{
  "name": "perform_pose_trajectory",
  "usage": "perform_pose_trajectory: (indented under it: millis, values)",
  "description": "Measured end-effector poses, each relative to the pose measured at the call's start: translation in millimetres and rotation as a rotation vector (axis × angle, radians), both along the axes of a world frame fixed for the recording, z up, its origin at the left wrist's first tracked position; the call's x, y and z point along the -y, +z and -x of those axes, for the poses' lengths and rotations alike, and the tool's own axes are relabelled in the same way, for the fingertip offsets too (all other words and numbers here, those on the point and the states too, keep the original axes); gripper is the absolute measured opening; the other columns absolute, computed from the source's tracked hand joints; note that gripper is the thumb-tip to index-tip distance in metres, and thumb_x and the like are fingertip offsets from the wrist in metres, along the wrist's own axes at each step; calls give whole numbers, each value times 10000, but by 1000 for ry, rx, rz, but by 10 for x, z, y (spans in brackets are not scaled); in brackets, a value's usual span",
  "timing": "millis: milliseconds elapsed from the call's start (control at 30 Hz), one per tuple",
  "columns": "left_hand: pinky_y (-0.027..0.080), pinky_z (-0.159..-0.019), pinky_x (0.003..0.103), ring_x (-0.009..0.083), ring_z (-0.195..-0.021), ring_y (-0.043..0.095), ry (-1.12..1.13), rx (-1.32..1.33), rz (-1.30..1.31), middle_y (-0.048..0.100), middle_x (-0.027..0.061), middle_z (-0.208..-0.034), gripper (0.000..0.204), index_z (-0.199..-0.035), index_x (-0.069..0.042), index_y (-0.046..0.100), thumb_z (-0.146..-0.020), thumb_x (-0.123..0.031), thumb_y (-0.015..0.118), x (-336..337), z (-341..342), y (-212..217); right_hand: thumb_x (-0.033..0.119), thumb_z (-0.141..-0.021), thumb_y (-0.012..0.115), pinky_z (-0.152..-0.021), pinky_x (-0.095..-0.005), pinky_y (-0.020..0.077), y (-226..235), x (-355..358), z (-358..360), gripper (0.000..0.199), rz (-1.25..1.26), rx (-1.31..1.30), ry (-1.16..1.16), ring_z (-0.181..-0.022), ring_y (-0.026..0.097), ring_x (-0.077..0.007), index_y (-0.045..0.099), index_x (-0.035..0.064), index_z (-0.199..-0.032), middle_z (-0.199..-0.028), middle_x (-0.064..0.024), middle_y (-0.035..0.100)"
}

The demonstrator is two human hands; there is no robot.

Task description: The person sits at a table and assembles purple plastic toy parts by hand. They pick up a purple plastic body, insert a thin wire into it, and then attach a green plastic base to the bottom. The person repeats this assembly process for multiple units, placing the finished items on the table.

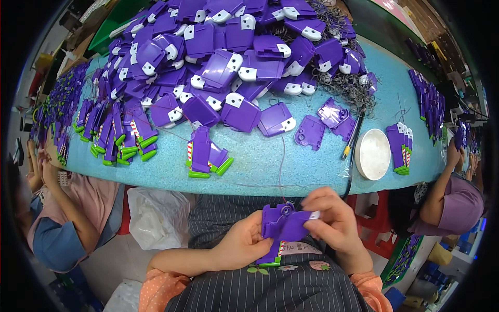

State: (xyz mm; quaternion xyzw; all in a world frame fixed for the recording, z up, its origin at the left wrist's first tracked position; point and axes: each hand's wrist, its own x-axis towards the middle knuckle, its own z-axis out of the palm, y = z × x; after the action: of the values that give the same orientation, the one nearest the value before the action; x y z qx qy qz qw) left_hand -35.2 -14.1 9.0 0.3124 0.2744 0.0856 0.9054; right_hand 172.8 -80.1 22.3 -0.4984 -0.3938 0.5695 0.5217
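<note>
Above my lap, my left hand [240, 243] grips a purple plastic wing part [273, 216] that shows its inside, with a round boss near the top. Its lower end [270, 255] carries a red-and-white striped edge and a green tip. My right hand [335, 221] pinches a smooth purple cover [294, 227] with a white corner, held over the wing part; whether the two touch is unclear. A thin wire [282, 161] runs from the table down toward the wing part. On the table ahead lies a pair of wing parts [200, 153] with green tips.
A large heap of purple covers [221, 70] fills the far table [244, 177], with tangled dark wires [343, 86] beside it. To the right are loose purple shells [310, 132], a black pen-like tool [351, 140], a white bowl [372, 154] and stacked wings [400, 148]. People sit at both sides.
</note>
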Motion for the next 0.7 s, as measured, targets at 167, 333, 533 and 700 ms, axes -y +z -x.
perform_pose_trajectory:
  millis: [167,333,533,700]
  values:
    - [498,-768,258,112,-956,576,-26,-37,-110,563,95,-1071,416,-1254,10,363,-860,52,492,68,-22,25,-32,-808,633,-497,-175,403,-95,-87,81,224,159,-81,82,-575,496,-34,596,-26,-1029,-1129,-116,501]
    - [511,-725,259,109,-890,595,-13,-38,-239,584,86,-1023,368,-1204,16,385,-864,22,523,94,-16,44,-42,-799,642,-514,-161,404,-24,-116,150,222,184,-61,56,-623,521,-30,608,-27,-1018,-1126,-112,499]
    - [502,-612,310,213,-724,648,-139,-177,-557,619,130,-847,250,-1120,13,436,-932,-139,498,-33,-46,96,-35,-780,671,-551,-173,430,4,-35,215,433,210,-72,-120,-698,552,-52,469,-2,-1161,-1112,-95,499]
    - [482,-567,333,265,-644,633,-2,-55,-820,608,140,-761,242,-1103,27,452,-945,-155,462,-30,-82,124,0,-760,687,-737,-264,441,-54,-22,207,340,284,-525,-169,-850,523,-120,488,39,-1033,-970,-46,513]
